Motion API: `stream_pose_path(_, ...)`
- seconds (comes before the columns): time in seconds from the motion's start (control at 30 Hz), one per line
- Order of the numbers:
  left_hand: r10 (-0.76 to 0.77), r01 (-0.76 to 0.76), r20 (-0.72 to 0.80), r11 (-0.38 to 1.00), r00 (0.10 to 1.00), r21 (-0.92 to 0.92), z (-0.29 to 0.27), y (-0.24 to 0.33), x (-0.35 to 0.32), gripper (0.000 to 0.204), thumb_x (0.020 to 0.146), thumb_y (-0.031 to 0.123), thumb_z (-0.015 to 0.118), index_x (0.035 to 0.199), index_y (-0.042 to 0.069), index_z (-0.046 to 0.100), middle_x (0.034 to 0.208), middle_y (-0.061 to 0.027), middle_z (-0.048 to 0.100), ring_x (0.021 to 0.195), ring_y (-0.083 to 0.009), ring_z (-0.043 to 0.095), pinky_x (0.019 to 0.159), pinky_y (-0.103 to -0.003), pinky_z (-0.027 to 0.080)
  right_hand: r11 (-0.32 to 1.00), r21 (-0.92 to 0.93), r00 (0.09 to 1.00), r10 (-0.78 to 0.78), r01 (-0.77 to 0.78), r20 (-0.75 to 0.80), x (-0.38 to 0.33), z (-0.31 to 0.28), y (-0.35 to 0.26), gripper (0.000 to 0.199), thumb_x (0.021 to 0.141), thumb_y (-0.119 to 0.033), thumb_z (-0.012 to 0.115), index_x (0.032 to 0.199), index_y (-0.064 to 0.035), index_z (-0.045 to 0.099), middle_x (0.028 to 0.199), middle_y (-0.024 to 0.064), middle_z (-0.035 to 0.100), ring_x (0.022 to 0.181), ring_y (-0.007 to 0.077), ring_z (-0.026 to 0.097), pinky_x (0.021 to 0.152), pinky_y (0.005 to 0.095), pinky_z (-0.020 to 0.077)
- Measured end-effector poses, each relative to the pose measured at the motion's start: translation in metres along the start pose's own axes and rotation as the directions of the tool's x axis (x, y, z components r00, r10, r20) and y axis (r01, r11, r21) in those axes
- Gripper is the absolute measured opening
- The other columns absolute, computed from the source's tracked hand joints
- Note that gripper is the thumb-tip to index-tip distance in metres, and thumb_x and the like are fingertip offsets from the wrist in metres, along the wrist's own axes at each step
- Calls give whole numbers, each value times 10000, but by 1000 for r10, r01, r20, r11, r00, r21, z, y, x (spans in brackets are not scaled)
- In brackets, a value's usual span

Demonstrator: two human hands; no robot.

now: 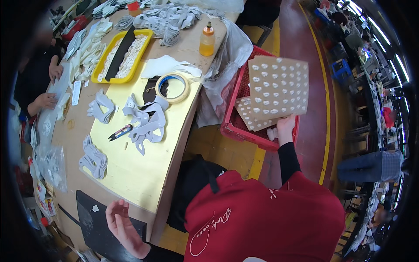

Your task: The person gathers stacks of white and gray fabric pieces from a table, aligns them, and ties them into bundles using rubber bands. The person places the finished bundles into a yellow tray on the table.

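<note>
My right hand (286, 125) grips the lower edge of a brown sheet (279, 87) dotted with rows of small white oval pieces. It holds the sheet over a red plastic crate (239, 132). Another brown sheet (250, 116) with similar white pieces lies in the crate, partly covered by the held one. Above a black board (94, 227) at the table's near left corner, my left hand (123, 225) is raised, empty, with loosely curled fingers apart. Grey cut-out pieces (150, 122) and snips (120, 132) lie on a yellow sheet (131, 174).
Along the table are a tape roll (184, 96), a yellow tray (97, 80) of small cream pieces, an orange bottle (207, 40) and grey stacks (93, 158). A co-worker's hands (46, 100) rest at the far left. A plastic sheet (214, 109) hangs off the table edge.
</note>
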State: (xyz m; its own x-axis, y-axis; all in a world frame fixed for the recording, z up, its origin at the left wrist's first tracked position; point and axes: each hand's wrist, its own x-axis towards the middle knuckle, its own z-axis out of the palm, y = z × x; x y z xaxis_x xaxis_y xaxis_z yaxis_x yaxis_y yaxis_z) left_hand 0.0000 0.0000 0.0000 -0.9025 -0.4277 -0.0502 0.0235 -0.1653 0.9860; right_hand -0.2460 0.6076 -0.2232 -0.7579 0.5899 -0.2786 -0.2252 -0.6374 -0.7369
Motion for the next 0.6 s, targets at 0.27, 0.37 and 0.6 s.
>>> stream_pose_path(0.27, -15, 14, -92, 1000, 996, -14, 2, 4, -5, 347, 1001, 198, 528, 1275, -14, 511, 1182, -138, 592, 1095, -222, 577, 1028, -363, 419, 969, 81, 861, 244, -233, -446, -48, -35, 102, 403, 1035, -413, 328, 1361, -194, 417, 1350, 33, 491, 1175, 196, 492, 972, 409, 428)
stream_pose_path(0.37, -39, 39, -23, 999, 999, -1, 2, -1, -3, 407, 1012, 238, 525, 1334, -7, 484, 1229, -126, 581, 1091, -198, 575, 1020, -338, 419, 984, -24, 871, 145, -177, -469, -69, -33, 109, 366, 1043, -358, 346, 1362, -184, 389, 1335, 41, 496, 1161, 228, 520, 995, 440, 436)
stream_pose_path(0.6, -115, 114, -63, 993, 991, -12, -2, -9, -11, 412, 1010, 247, 531, 1332, -6, 486, 1234, -130, 583, 1107, -196, 570, 1027, -334, 414, 962, -8, 833, 233, -274, -503, -146, -59, 106, 305, 1040, -227, 429, 1328, -154, 358, 1275, 135, 503, 1186, 264, 531, 1015, 435, 469)
